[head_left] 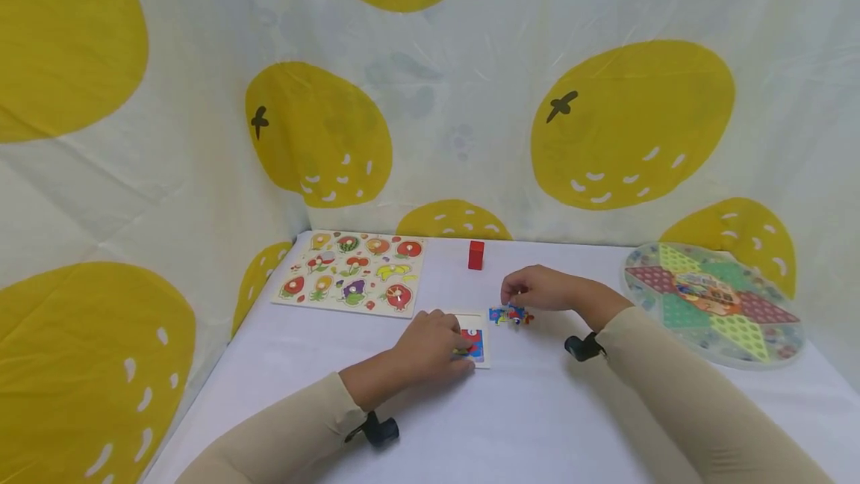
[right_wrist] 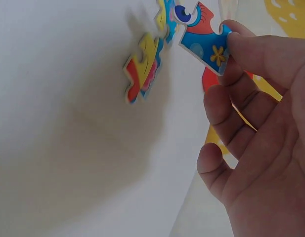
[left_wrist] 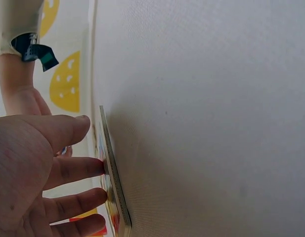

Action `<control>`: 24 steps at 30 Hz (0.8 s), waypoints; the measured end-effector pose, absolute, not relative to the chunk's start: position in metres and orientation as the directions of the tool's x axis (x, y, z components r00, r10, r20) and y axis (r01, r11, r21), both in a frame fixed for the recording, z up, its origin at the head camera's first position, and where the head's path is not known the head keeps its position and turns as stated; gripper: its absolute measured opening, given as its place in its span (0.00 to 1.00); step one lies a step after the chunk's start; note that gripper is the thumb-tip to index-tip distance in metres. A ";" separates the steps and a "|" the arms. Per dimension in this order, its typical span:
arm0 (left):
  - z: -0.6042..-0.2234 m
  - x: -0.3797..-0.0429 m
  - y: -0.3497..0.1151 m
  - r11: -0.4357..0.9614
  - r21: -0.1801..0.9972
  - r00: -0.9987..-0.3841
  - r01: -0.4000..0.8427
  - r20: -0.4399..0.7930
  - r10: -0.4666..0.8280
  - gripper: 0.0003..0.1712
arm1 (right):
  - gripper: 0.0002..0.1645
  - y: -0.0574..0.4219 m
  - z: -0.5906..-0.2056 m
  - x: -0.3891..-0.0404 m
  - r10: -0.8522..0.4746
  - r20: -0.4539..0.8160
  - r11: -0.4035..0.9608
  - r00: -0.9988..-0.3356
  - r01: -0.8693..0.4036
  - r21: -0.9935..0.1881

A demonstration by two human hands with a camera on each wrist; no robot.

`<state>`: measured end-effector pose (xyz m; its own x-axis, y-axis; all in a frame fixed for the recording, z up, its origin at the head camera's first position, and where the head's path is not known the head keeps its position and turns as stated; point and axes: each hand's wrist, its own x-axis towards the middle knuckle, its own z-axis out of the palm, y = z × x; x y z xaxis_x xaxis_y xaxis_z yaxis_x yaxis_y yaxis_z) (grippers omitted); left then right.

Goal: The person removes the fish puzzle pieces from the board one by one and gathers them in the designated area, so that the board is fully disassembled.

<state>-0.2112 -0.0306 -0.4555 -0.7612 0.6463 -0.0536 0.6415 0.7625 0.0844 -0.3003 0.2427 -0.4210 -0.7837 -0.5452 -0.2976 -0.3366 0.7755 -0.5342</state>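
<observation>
The right hand [right_wrist: 261, 108] pinches a puzzle piece [right_wrist: 204, 44] by one edge above the worktop [head_left: 524, 424], right of the tray [head_left: 487, 353], its long axis slanting in the right-wrist view, eye end toward upper left. The piece is blue and coral, printed with a yellow starfish; the thumb tip conceals part of its edge. The left hand [head_left: 433, 346], fingers extended, touches the tray, partly hiding its contents.

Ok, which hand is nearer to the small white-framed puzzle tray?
Left. The left hand has its fingers on the puzzle tray; the right hand is apart from it, off to its right, pinching a blue-and-red puzzle piece.
</observation>
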 end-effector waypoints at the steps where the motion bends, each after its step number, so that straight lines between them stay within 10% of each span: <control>1: -0.456 -0.211 -0.031 0.762 0.082 -0.761 0.643 -0.052 0.647 0.26 | 0.08 0.246 -0.421 -0.300 -0.541 -0.299 0.777 -0.786 -0.332 -0.534; 24: -0.458 -0.209 -0.030 0.769 0.086 -0.768 0.634 -0.042 0.639 0.29 | 0.07 0.300 -0.442 -0.295 -0.474 -0.304 0.796 -0.826 -0.255 -0.549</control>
